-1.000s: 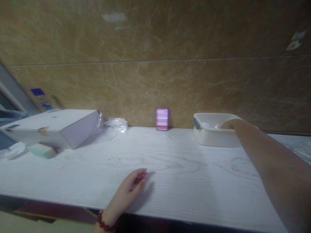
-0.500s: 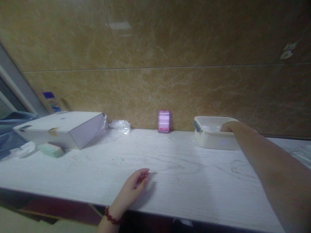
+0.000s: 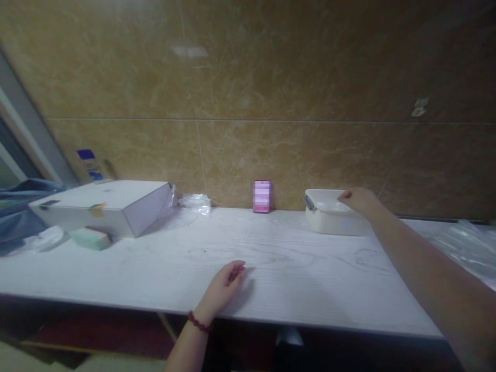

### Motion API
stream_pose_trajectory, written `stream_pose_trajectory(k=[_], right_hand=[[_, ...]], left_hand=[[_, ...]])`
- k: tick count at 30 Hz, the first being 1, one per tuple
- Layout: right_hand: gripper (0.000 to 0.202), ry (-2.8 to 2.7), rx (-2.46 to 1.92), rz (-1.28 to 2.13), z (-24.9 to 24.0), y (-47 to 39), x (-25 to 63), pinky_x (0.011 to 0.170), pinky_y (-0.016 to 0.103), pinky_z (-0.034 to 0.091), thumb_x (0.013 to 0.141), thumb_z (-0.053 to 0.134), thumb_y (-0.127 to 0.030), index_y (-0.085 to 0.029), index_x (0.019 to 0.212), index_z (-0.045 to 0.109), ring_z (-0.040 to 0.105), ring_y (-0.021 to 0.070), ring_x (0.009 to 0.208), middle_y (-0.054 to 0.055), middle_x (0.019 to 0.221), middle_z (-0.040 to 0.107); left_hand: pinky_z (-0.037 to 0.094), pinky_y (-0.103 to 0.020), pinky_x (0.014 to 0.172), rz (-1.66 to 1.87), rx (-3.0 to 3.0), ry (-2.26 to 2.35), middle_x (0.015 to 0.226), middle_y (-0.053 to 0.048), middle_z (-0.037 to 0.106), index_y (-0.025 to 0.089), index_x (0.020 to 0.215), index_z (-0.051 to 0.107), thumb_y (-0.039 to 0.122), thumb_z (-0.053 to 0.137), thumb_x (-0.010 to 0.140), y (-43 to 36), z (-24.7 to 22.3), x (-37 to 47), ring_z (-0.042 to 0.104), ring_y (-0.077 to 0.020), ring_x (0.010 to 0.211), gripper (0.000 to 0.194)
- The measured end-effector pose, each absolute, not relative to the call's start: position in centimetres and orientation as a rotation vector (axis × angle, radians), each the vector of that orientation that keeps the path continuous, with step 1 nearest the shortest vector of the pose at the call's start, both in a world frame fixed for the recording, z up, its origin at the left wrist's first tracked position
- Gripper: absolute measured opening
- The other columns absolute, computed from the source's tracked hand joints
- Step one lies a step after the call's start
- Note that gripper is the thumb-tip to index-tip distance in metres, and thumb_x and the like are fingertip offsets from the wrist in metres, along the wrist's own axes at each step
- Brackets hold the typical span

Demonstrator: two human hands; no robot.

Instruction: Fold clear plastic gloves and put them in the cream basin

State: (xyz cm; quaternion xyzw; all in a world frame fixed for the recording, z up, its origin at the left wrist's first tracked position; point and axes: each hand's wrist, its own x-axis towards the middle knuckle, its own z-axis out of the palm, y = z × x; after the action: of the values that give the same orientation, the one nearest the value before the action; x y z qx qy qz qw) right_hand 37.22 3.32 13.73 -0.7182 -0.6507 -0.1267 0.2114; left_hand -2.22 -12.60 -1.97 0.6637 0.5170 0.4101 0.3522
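Observation:
My left hand (image 3: 227, 284), with a red bead bracelet on the wrist, rests near the front of the white tabletop (image 3: 271, 274). Its fingers are loosely curled, the thumb stands apart, and nothing is in it. My right hand (image 3: 359, 200) is over the cream plastic bin (image 3: 337, 223) at the back right, level with its rim. The fingertips there are pinched together; whatever they hold, if anything, is too small or faint to name. The bin has a grey handle clip on its left end. Its contents are mostly hidden by the near wall.
A phone (image 3: 262, 197) leans on the tiled wall behind the table. To the left lie a white box (image 3: 104, 199), a pale green sponge-like block (image 3: 91, 238), white tissue (image 3: 46, 238) and crumpled clear plastic (image 3: 197, 203). Clear plastic bags (image 3: 465, 245) lie at the far right.
My right hand has risen from inside the bin to its rim, fingers now pinched. My left hand keeps its loose curl on the table. The view has shifted slightly.

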Motion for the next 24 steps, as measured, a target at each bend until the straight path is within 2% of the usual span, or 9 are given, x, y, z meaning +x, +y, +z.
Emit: stream_pose_trajectory(k=[3, 5, 7, 9, 15, 19, 24], right_hand=[[0.022, -1.932, -1.892, -0.353, 13.0, 0.4, 34.1, 0.060, 0.023, 0.035, 0.070, 0.046, -0.029, -0.015, 0.073, 0.063, 0.054, 0.0163, 0.073, 0.006, 0.076, 0.062], [0.023, -1.918, -1.879, -0.284, 11.8, -1.1, 31.8, 0.060, 0.023, 0.035, 0.072, 0.044, -0.030, -0.017, 0.074, 0.062, 0.054, 0.0159, 0.074, 0.005, 0.079, 0.062], [0.023, -1.931, -1.882, -0.159, 10.2, -2.2, 29.7, 0.057, 0.022, 0.035, 0.071, 0.045, -0.034, -0.018, 0.071, 0.062, 0.055, 0.0154, 0.069, 0.004, 0.075, 0.063], [0.018, -1.971, -1.838, -0.036, 8.4, -3.0, 27.8, 0.057, 0.020, 0.036, 0.069, 0.048, -0.030, -0.017, 0.068, 0.061, 0.055, 0.0135, 0.067, 0.004, 0.071, 0.063], [0.016, -2.051, -1.773, 0.085, 4.9, -4.4, 23.8, 0.056, 0.020, 0.034, 0.067, 0.052, -0.032, -0.017, 0.063, 0.057, 0.053, 0.0125, 0.065, 0.002, 0.067, 0.061], [0.032, -2.064, -1.788, 0.068, 3.6, -3.9, 21.7, 0.052, 0.021, 0.032, 0.075, 0.040, -0.041, -0.017, 0.059, 0.055, 0.052, 0.0128, 0.061, 0.003, 0.062, 0.059], [0.025, -1.985, -1.755, 0.084, 1.6, -2.6, 20.3, 0.057, 0.021, 0.033, 0.077, 0.038, -0.033, -0.018, 0.069, 0.057, 0.053, 0.0128, 0.067, 0.004, 0.071, 0.061]], left_hand=[[0.041, -0.030, 0.080, 1.059, 1.729, 1.333, 0.098, -0.008, 0.058, 0.015, 0.101, 0.052, 0.031, 0.047, 0.073, -12.6, -1.8, -2.2, 0.054, -0.0168, 0.088, 0.033], [0.041, -0.030, 0.079, 1.058, 1.737, 1.333, 0.097, -0.009, 0.058, 0.014, 0.100, 0.052, 0.030, 0.047, 0.072, -12.6, -1.7, -2.2, 0.055, -0.0170, 0.087, 0.032], [0.041, -0.030, 0.079, 1.062, 1.745, 1.337, 0.097, -0.009, 0.058, 0.013, 0.098, 0.053, 0.030, 0.047, 0.072, -12.6, -1.5, -2.2, 0.055, -0.0171, 0.087, 0.031], [0.041, -0.030, 0.079, 1.065, 1.748, 1.337, 0.095, -0.010, 0.058, 0.012, 0.097, 0.053, 0.030, 0.047, 0.073, -12.7, -1.4, -2.2, 0.055, -0.0171, 0.086, 0.031], [0.041, -0.031, 0.076, 1.097, 1.750, 1.328, 0.090, -0.009, 0.060, 0.013, 0.092, 0.054, 0.030, 0.046, 0.073, -12.8, -1.3, -2.0, 0.055, -0.0174, 0.082, 0.027], [0.041, -0.029, 0.076, 1.097, 1.740, 1.305, 0.088, -0.008, 0.060, 0.014, 0.090, 0.054, 0.028, 0.048, 0.072, -12.6, -1.5, -2.1, 0.055, -0.0167, 0.082, 0.024], [0.041, -0.028, 0.076, 1.096, 1.709, 1.277, 0.089, -0.008, 0.059, 0.014, 0.091, 0.053, 0.026, 0.048, 0.071, -12.2, -1.8, -2.3, 0.055, -0.0152, 0.082, 0.024]])
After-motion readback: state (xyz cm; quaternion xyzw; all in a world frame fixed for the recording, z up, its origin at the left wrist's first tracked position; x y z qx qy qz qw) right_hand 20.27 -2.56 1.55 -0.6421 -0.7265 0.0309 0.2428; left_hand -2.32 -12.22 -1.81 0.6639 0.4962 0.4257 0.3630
